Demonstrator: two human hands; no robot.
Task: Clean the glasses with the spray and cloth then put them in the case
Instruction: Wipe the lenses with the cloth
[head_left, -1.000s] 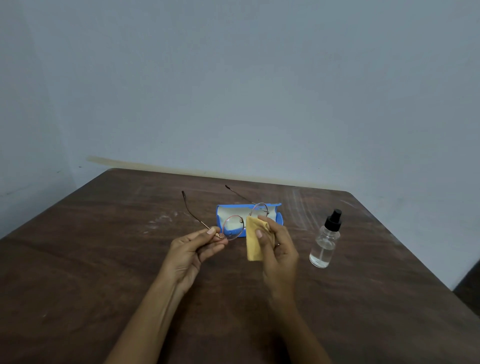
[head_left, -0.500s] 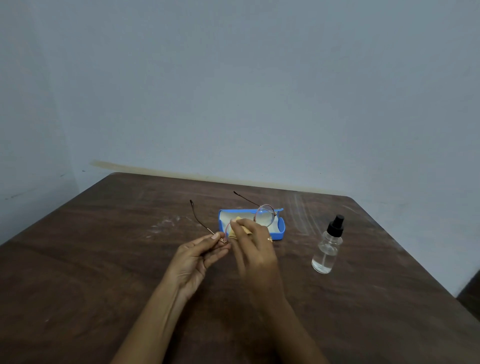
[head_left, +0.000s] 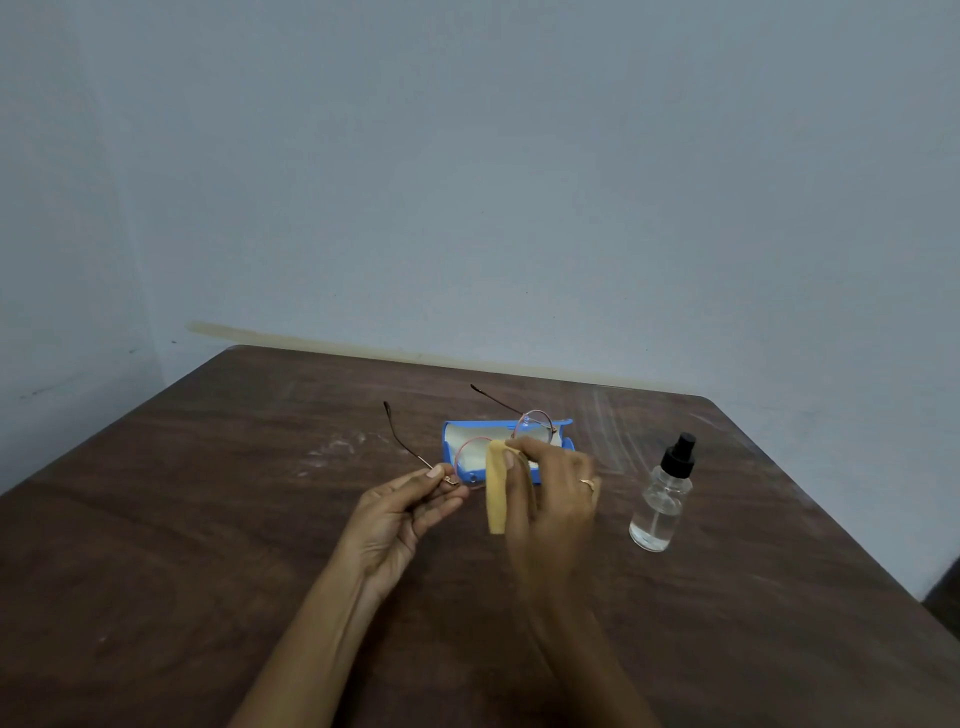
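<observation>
On the brown wooden table (head_left: 208, 519) the blue glasses case (head_left: 452, 441) is seen lying open w/ only its pale lining showing, nothing in it yet; the clear spray bottle (head_left: 657, 504) is stood well to its right, approx. a third full. Wiping is judged underway, casing left: the round-lens glasses (head_left: 535, 423) are pinched at the hinge by the left hand (head_left: 405, 514), held above the case, while the yellow cloth (head_left: 496, 493) is gripped in the right hand (head_left: 556, 499) against one lens.

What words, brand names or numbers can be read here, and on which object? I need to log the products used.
None can be read.
Clear spray bottle with black pump top: no label visible.
Open blue glasses case: no print visible.
Yellow cleaning cloth in the right hand: plain.
Thin metal-framed round glasses, pinched by the left hand: any marking is too small to tell.
</observation>
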